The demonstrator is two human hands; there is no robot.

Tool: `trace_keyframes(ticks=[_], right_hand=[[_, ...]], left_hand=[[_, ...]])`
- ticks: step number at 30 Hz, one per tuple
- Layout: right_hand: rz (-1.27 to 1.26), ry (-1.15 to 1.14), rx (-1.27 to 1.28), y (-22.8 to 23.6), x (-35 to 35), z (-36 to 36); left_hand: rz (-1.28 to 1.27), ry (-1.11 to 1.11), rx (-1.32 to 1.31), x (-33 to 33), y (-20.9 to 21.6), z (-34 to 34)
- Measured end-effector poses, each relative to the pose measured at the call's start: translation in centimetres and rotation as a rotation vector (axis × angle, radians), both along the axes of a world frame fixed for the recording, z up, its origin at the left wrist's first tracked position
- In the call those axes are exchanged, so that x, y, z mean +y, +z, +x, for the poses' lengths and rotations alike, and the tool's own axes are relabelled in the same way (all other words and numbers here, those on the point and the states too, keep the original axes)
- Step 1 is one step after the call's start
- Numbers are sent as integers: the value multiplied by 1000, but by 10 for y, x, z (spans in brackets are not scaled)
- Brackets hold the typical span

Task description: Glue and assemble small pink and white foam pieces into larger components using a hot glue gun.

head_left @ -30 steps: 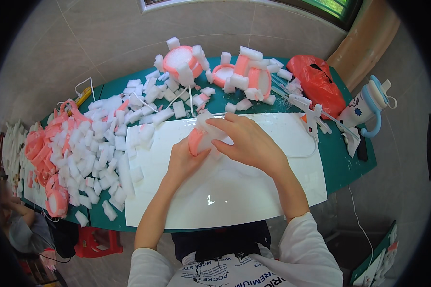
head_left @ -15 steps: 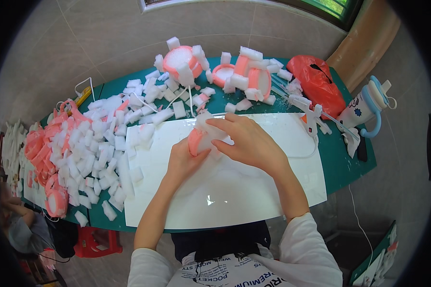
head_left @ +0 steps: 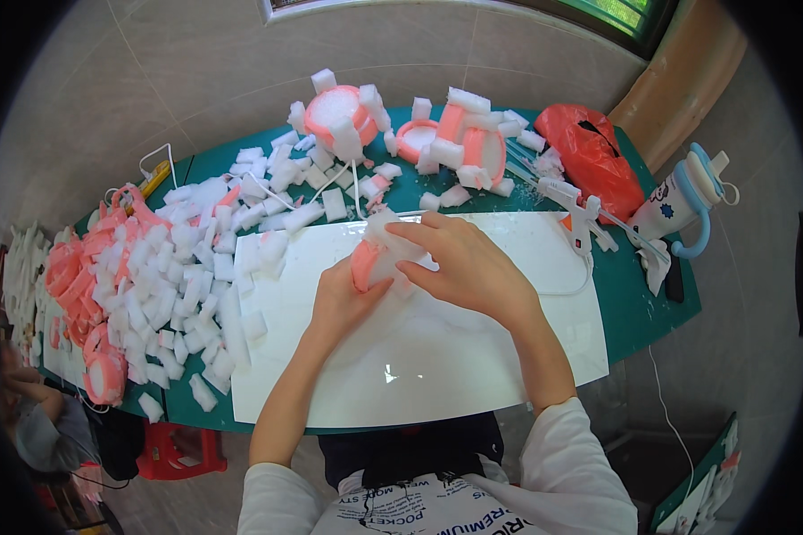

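Note:
Above the white board [head_left: 509, 366], my left hand [head_left: 337, 299] grips a pink-rimmed round piece with a white sponge-like face [head_left: 363, 265]. My right hand [head_left: 468, 267] has its thumb and fingers closed on a white foam block [head_left: 382, 223] at the top of that piece, touching it. The fingers partly cover where the two meet. Two similar clusters stand beyond the board: a pink round piece with foam blocks around it [head_left: 335, 111] and a group of pink rings with foam blocks [head_left: 482, 156].
Many loose white foam blocks [head_left: 169, 285] are heaped at the left, beside pink pieces [head_left: 76, 276]. A white glue gun [head_left: 562, 192] with a cable, a red plastic bag [head_left: 589, 156] and a tumbler [head_left: 674, 201] stand at the right. Another person [head_left: 53, 419] sits at the far left.
Both hands keep nearly the same hold and place; my right hand has shifted only very slightly.

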State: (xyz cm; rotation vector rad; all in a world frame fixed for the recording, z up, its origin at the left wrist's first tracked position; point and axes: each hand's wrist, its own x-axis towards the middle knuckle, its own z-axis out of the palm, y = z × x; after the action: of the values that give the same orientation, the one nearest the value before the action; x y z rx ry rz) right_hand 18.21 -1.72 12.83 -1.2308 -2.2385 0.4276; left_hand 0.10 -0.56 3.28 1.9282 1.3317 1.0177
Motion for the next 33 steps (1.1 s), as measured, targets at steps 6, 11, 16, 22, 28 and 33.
trace_keyframes(ticks=[6, 11, 16, 22, 28, 33], right_hand=[[-28, -12, -20, 4, -1, 2], [-27, 1, -15, 2, -1, 1], [-50, -11, -48, 7, -5, -1], [-25, -16, -56, 5, -5, -1], [-77, -31, -75, 9, -6, -2], [-20, -20, -46, 4, -5, -1]], left_hand=[[9, -20, -11, 1, 0, 1], [6, -7, 6, 0, 0, -1], [-21, -8, 1, -1, 0, -1], [2, -9, 48, -1, 2, 0], [-9, -7, 38, -2, 0, -1], [5, -4, 61, -2, 0, 0]])
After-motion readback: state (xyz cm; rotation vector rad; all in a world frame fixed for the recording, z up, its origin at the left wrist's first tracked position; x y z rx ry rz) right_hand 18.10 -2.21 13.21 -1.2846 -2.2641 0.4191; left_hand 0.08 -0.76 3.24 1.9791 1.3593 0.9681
